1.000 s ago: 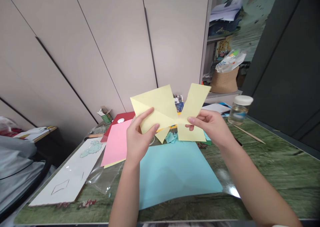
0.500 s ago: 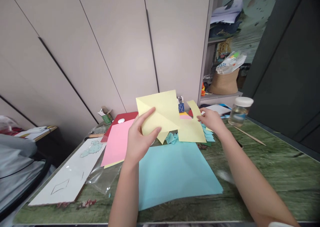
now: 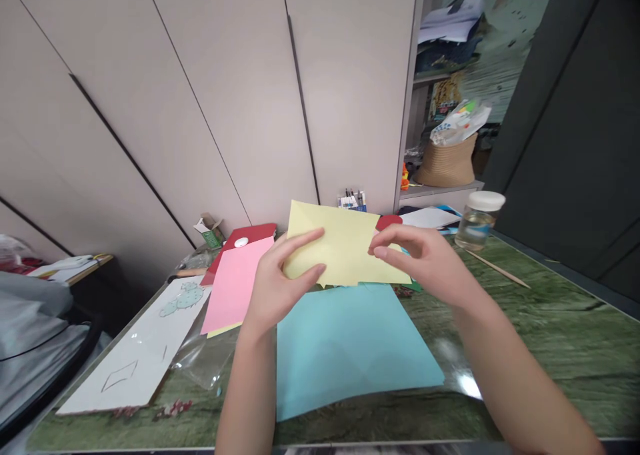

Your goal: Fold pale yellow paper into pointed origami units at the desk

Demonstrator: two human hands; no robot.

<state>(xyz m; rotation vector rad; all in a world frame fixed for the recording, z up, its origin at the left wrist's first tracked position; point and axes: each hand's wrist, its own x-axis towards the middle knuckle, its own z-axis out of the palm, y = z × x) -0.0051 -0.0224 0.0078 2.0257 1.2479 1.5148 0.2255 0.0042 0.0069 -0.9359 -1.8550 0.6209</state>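
Note:
A creased pale yellow paper (image 3: 340,241) is held up above the back edge of a blue sheet (image 3: 350,355). My left hand (image 3: 283,278) grips it at its left side, with the thumb and index finger across the front. At the paper's right edge is my right hand (image 3: 423,258), its thumb and fingertips drawn close together; whether they pinch the edge is too small to tell. Pink paper (image 3: 235,288) lies left of my left hand, over a red sheet (image 3: 255,231) with a white round object (image 3: 241,242) on it.
At the left lies a white board (image 3: 145,348) with a cactus drawing, beside a clear plastic bag (image 3: 205,358). A lidded jar (image 3: 479,221) and a wooden stick (image 3: 497,269) are at the right. Pens (image 3: 354,199) stand at the back.
The yellow paper has turned and moved slightly down in my left hand. My right hand no longer holds the narrow yellow strip and has come left to the paper's edge.

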